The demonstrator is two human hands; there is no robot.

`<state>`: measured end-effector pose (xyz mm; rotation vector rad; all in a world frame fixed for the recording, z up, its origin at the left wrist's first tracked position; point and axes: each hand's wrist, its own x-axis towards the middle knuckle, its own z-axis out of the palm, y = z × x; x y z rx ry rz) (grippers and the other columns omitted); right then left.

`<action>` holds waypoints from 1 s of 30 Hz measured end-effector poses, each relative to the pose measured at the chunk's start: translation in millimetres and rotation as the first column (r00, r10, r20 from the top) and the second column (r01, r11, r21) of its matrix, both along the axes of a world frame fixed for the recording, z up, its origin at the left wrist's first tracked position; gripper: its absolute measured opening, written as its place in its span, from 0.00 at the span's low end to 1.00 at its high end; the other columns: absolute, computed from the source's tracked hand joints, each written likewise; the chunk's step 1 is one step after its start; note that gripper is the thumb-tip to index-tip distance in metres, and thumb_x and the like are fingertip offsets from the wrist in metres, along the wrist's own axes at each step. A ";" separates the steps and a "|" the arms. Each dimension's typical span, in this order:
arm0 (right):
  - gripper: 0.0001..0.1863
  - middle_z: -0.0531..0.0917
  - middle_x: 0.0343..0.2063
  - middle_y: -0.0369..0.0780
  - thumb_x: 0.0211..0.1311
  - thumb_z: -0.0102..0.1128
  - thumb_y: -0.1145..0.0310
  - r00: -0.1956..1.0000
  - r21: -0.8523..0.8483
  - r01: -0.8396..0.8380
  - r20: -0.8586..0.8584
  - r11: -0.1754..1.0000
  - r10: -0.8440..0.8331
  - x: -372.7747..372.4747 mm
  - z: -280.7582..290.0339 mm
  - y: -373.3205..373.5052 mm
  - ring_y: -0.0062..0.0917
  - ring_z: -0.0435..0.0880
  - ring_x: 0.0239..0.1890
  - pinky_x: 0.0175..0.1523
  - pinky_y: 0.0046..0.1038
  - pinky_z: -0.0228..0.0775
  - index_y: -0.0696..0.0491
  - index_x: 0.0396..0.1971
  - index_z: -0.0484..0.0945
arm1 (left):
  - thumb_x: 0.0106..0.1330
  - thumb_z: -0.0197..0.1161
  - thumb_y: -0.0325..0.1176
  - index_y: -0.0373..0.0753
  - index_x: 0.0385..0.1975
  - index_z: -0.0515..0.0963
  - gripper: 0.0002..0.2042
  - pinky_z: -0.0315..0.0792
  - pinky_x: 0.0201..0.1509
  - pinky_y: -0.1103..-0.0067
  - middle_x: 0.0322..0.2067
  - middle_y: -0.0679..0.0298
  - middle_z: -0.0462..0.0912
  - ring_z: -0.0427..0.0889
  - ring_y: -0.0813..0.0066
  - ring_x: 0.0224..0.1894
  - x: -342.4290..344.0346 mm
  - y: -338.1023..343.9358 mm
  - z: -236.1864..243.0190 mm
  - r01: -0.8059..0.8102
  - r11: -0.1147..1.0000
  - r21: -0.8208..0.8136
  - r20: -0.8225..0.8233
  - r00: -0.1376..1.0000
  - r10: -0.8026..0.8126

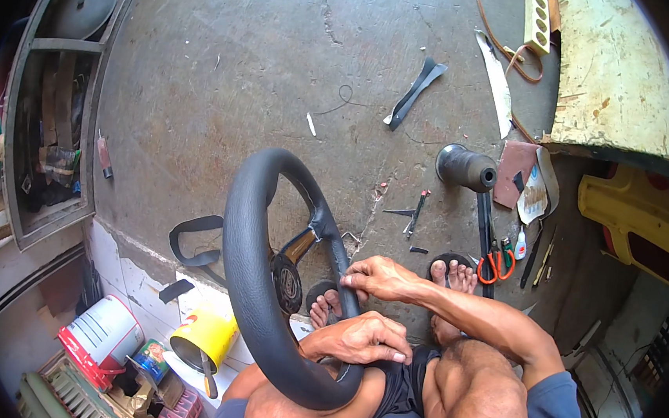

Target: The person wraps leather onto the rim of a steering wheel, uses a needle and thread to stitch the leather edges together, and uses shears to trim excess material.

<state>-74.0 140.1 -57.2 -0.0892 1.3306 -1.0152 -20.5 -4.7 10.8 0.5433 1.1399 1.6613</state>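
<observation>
A steering wheel (pixel 242 280) in black leather-like covering stands tilted against my lap, its round hub showing through the ring. Light stitching runs along the inner edge of the covering, and near the spoke that edge looks loose. My right hand (pixel 380 279) comes in from the right, its fingers closed on the right side of the rim. Lower down, my left hand (pixel 362 338) reaches through the wheel and lies across the rim. Its fingers are bent together beyond the rim, near my knee; anything small between them cannot be made out.
On the floor lie orange-handled scissors (pixel 490 267), a dark thread spool (pixel 463 167), black strips (pixel 416 94) and a small white bottle (pixel 520 243). A power strip (pixel 537 21) is at the far right. A yellow can (pixel 205 332) and white bucket (pixel 105 334) stand lower left; an open-fronted cabinet (pixel 66 45) is at left.
</observation>
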 end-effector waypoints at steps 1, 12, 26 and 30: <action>0.21 0.90 0.41 0.45 0.70 0.54 0.57 0.993 -0.013 0.016 -0.118 1.000 -0.018 6.5 -3.8 0.6 0.38 0.88 0.50 0.58 0.38 0.75 0.56 0.51 0.84 | 0.71 0.65 0.30 0.34 0.42 0.86 0.08 0.77 0.50 0.69 0.37 0.57 0.87 0.85 0.60 0.43 -0.4 -4.7 -2.2 -0.058 0.996 0.068 -0.005 0.998 0.059; 0.13 0.85 0.24 0.50 0.63 0.53 0.67 0.821 -0.071 -0.104 -0.569 0.992 0.045 22.3 -5.8 23.5 0.50 0.87 0.31 0.39 0.47 0.78 0.53 0.43 0.83 | 0.80 0.54 0.41 0.33 0.49 0.73 0.15 0.78 0.45 0.76 0.38 0.60 0.81 0.81 0.78 0.39 64.2 -35.6 -72.6 -0.527 0.186 -0.829 -0.038 0.386 0.922; 0.21 0.82 0.19 0.52 0.59 0.58 0.68 0.668 0.052 -0.365 -0.681 0.930 0.300 28.0 9.9 38.5 0.52 0.84 0.22 0.28 0.51 0.75 0.46 0.53 0.81 | 0.76 0.61 0.43 0.35 0.46 0.72 0.16 0.83 0.39 0.77 0.35 0.60 0.83 0.86 0.74 0.33 50.4 -6.3 -90.1 -0.674 0.333 -0.660 0.298 0.172 0.939; 0.21 0.82 0.18 0.52 0.60 0.58 0.68 0.668 0.024 -0.374 -0.686 0.927 0.287 31.4 7.9 29.7 0.52 0.84 0.21 0.27 0.51 0.75 0.46 0.54 0.81 | 0.75 0.62 0.41 0.35 0.47 0.71 0.15 0.84 0.40 0.77 0.37 0.58 0.83 0.85 0.73 0.35 63.7 -16.9 -86.7 -0.675 0.341 -0.654 0.397 0.078 0.914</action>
